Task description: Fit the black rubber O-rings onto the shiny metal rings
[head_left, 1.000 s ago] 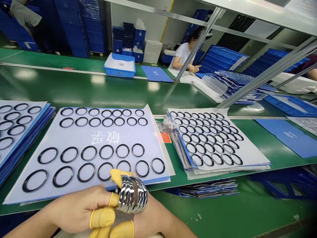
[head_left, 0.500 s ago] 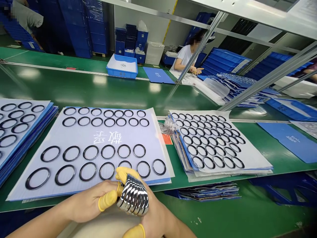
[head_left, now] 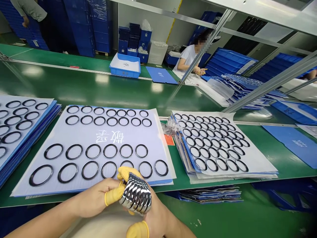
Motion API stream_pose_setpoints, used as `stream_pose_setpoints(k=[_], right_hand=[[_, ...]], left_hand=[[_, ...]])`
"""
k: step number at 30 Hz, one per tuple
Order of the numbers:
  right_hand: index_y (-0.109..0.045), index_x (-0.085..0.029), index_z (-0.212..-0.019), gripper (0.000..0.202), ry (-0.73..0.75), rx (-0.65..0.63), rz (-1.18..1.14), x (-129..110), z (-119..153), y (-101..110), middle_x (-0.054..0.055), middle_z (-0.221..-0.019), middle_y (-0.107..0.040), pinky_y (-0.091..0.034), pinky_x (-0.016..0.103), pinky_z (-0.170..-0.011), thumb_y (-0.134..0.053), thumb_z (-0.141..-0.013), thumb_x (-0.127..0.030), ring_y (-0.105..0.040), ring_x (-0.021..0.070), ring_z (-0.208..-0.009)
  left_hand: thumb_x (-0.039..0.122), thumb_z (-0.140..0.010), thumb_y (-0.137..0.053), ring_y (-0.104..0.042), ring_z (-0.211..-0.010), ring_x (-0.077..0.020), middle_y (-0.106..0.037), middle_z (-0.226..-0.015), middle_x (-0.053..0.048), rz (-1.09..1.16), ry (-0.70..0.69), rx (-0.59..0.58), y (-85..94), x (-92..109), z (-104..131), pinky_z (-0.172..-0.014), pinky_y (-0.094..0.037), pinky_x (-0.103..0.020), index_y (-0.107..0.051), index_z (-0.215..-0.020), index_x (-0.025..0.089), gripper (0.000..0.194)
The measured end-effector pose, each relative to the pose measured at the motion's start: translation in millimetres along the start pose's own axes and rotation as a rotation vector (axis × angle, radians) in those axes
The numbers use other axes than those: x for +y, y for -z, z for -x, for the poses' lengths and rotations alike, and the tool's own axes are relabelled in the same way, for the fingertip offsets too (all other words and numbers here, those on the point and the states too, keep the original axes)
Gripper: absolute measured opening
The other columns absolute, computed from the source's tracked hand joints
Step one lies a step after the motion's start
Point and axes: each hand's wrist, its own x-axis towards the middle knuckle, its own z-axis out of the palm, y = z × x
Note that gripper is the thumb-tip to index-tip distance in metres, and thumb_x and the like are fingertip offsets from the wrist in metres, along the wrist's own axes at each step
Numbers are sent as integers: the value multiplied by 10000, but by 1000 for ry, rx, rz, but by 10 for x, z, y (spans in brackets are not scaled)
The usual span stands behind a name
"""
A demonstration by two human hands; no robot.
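Ring bundle (head_left: 137, 193) sits up against the right hand (head_left: 156, 211), just in front of the near edge of the middle sheet (head_left: 74, 135). Right fingers grasp the bundle, apparently looped through it; right thumb stands apart below. Left hand (head_left: 95, 201) has its thumb against the bundle's side; its other fingers are mostly hidden, cannot tell whether they grip.

Handling, my judgement: keep the rings nested and evenly fanned; pinch one at a time by the rim, with the covered fingertips only; let the right fingers bear the weight; hold clear of the laid rows so nothing gets knocked or scratched.

Counts:
- Middle sheet: 27 dark-rimmed rings. Back rows seven and seven; front rows six and seven, one partly behind the hands.
- Bundle: several, overlapping too tightly for a firm count.
- Right stack (head_left: 257, 162): roughly forty on top, small and crowded.
- Left stack (head_left: 29, 140): cut off by the view; total unknown.
- Near tabletop (head_left: 179, 180): three ring-bearing sheets, one flat blue board (head_left: 294, 143) at right.
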Motion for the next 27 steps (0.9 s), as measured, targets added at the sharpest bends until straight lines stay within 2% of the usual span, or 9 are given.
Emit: stream_pose_setpoints(k=[3,5,7,12,14,18,22,27], right_hand=[[-624,-227,-1035,751,1,59,24,14,-11,-3,56,-835,-587,-520,380,-836,-608,-571,-818,-584,244,-854],[-619,-212,-1045,802,-13,104,23,18,-19,-7,83,-911,-590,-486,411,-913,-618,-534,-830,-556,281,-1006],[-622,-204,-1053,833,-23,121,17,13,-23,-10,98,-974,-586,-466,427,-946,-634,-506,-832,-528,297,-1075],[-655,-228,-1042,692,40,63,38,5,-21,-11,94,-999,-571,-428,447,-993,-592,-637,-786,-466,313,-1162],[-618,-218,-1131,726,56,89,39,29,-16,-18,117,-1116,-537,-411,451,-1005,-632,-638,-750,-449,325,-1183],[-398,-182,-1350,969,58,151,31,118,7,-47,164,-1280,-428,-384,459,-1022,-730,-590,-682,-455,339,-1186],[-282,-191,-1390,1057,60,159,75,170,29,-81,158,-1261,-418,-359,465,-1037,-773,-566,-636,-465,326,-1167],[-282,-211,-1365,1094,21,165,37,152,34,-114,134,-1179,-442,-419,457,-976,-793,-505,-654,-471,324,-1143]], left_hand=[[398,-913,-543,-598,-781,-186,-702,-840,-89,14,7,-1,5,-21,-7,-761,-486,-284,-707,-802,111,349],[389,-909,-552,-600,-788,-185,-704,-841,-86,26,11,4,7,-32,-11,-766,-486,-284,-714,-807,113,336],[381,-898,-570,-603,-784,-183,-705,-832,-80,43,24,11,3,-39,-16,-765,-485,-284,-719,-799,116,320],[389,-869,-605,-585,-758,-177,-677,-740,-59,80,59,24,-4,-66,-33,-756,-473,-283,-716,-754,117,315],[378,-841,-639,-551,-707,-154,-646,-702,-33,95,70,46,7,-83,-43,-729,-457,-264,-698,-707,119,297],[282,-773,-689,-476,-646,-124,-580,-636,6,87,91,78,39,-93,-73,-678,-418,-233,-665,-623,118,223],[189,-744,-664,-508,-696,-136,-625,-686,-2,108,110,55,53,-74,-101,-697,-423,-231,-696,-670,124,103],[203,-748,-681,-562,-718,-151,-667,-716,-12,112,121,39,43,-45,-95,-722,-455,-247,-738,-728,139,88]])
